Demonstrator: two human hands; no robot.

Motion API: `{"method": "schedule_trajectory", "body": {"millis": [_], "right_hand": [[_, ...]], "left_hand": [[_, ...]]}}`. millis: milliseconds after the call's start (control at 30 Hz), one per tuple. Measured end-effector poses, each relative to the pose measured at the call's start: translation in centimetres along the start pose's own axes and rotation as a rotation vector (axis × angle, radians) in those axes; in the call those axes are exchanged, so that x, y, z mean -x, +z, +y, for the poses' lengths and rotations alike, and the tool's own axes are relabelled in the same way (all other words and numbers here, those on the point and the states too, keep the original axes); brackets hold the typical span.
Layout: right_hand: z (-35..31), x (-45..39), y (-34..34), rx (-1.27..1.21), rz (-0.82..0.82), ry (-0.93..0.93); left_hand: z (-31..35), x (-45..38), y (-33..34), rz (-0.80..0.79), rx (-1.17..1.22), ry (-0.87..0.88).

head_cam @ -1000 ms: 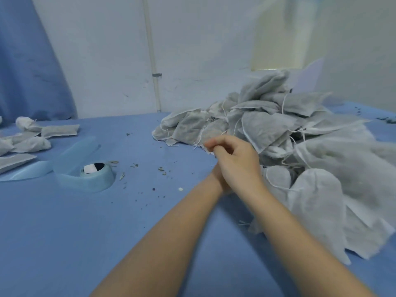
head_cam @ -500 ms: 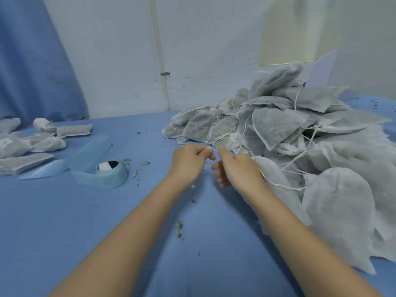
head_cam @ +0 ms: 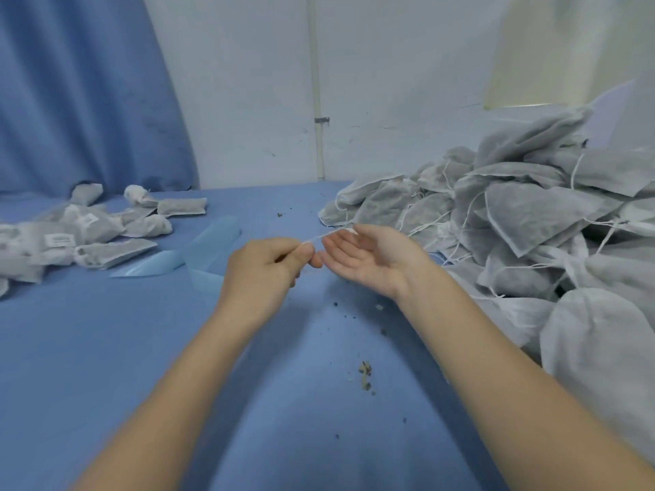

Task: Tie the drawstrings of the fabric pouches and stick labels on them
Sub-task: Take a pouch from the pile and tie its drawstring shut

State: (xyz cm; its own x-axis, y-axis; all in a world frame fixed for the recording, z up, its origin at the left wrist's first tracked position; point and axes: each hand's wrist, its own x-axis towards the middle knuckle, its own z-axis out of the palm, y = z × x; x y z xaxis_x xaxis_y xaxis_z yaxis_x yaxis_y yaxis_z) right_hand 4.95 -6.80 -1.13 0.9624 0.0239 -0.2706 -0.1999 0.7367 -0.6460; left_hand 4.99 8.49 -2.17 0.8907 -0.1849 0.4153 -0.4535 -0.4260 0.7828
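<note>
The left hand [head_cam: 262, 274] is curled into a loose fist, its thumb and forefinger pressed together on a thin white drawstring [head_cam: 320, 236]. Just to the right of that pinch, almost touching it, the right hand [head_cam: 368, 258] is turned palm up with its fingers [head_cam: 328, 258] spread and relaxed, gripping nothing; the string passes over its fingertips and runs away behind the hand, where it is lost to sight toward the heap of pouches, so which pouch it belongs to cannot be told. Both bare forearms reach in from the near edge, over a blue cloth-covered counter [head_cam: 106, 349]. Below the hands, small dark crumbs [head_cam: 364, 375] lie scattered on the cloth. Just left of the left hand, partly hidden behind it, sits a pale blue plastic piece [head_cam: 209, 248] with a long flat blade-like part pointing left. Further left lies a small group of grey pouches [head_cam: 117, 249], and two of them carry white labels [head_cam: 59, 239]. To the right of the right hand, a large heap of grey fabric pouches [head_cam: 531, 221] rises, with loose white strings trailing among them. Beyond the hands stands a pale wall [head_cam: 248, 83] with a thin white pipe [head_cam: 316, 83] running up it, and a blue curtain [head_cam: 81, 90] hangs to the far left.
</note>
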Motion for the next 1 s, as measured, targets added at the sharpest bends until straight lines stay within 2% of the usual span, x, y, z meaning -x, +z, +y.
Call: {"method": "schedule_trajectory", "body": {"millis": [133, 167, 233, 267, 333, 400, 433, 533, 600, 667, 733, 800, 900, 1000], "right_hand": [[-0.5, -0.7, 2.7, -0.123, -0.083, 0.009], [-0.7, -0.8, 3.0, -0.069, -0.086, -0.011], [-1.1, -0.6, 3.2, 0.2, -0.061, -0.107], [-1.2, -0.5, 2.9, 0.344, -0.036, -0.176], [-1.5, 0.1, 2.1, 0.574, 0.007, -0.3], [-1.9, 0.8, 1.4, 0.718, 0.01, -0.354], [-2.0, 1.2, 1.1, 0.782, 0.002, -0.369], [-2.1, 1.8, 0.5, 0.969, -0.053, -0.393], [-2.0, 2.1, 0.3, 1.034, -0.114, -0.399], [-2.0, 2.0, -0.1, 1.062, -0.144, -0.417], [-2.1, 1.8, -0.6, 1.082, -0.113, -0.424], [-2.1, 1.6, -1.2, 1.149, -0.064, -0.438], [-1.8, 1.0, -1.9, 1.247, 0.029, -0.489], [-1.1, 0.2, -2.5, 1.04, 0.07, -0.431]], "left_hand": [[0.1, 1.3, 0.4, -0.168, -0.197, 0.1], [0.1, 1.4, 0.5, -0.194, -0.232, 0.119], [0.1, 1.3, 0.6, -0.179, -0.227, 0.157], [0.1, 1.2, 0.5, -0.118, -0.186, 0.171], [0.3, 0.8, 0.3, 0.108, -0.054, 0.186], [0.5, 0.3, 0.2, 0.265, -0.079, 0.229], [0.7, 0.1, 0.3, 0.26, -0.155, 0.255], [0.8, -0.3, 1.1, 0.102, -0.41, 0.403], [1.0, -0.4, 1.8, 0.015, -0.327, 0.413], [1.0, -0.5, 2.4, -0.052, -0.165, 0.309], [1.0, -0.6, 2.5, -0.063, -0.204, 0.27], [0.9, -0.7, 2.3, -0.049, -0.348, 0.273], [0.5, -0.7, 1.3, -0.017, -0.463, 0.341], [-0.1, -0.5, 1.4, -0.029, -0.472, 0.388]]}}
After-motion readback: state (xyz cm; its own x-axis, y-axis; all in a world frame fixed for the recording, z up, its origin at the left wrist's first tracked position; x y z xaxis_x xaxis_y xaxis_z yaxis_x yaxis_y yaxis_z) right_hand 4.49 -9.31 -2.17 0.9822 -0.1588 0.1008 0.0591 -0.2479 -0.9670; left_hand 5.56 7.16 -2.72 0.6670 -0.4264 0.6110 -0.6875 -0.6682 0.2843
